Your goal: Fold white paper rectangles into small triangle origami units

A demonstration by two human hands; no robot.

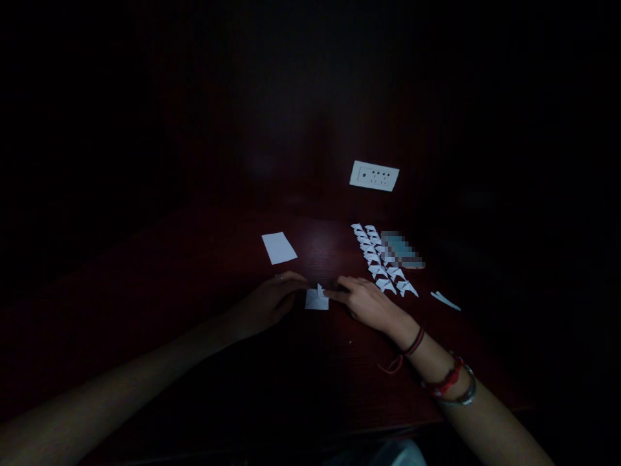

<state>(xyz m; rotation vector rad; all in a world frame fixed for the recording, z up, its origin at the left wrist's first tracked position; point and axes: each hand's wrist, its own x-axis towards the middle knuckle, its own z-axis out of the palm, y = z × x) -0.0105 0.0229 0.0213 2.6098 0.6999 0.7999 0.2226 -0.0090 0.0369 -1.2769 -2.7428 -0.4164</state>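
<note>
A small sheet of folded white paper [316, 302] lies on the dark red table between my hands, with a narrow flap standing up at its top edge. My left hand [274, 299] reaches in from the left, fingers stretched out and the thumb apart, its fingertips at the paper's upper left corner. From the right, my right hand [366, 301] lays one outstretched fingertip against the paper beside the flap. Its other fingers are apart from the paper and partly bent. Red and dark bracelets [449, 382] circle the right wrist.
Folded white paper pieces [373, 255] stand in two rows at the right, beside a blurred-out phone-like object [405, 251]. A flat white sheet [279, 248] lies behind my left hand. A thin pale strip [445, 300] rests far right. A white socket panel [374, 176] is on the back wall.
</note>
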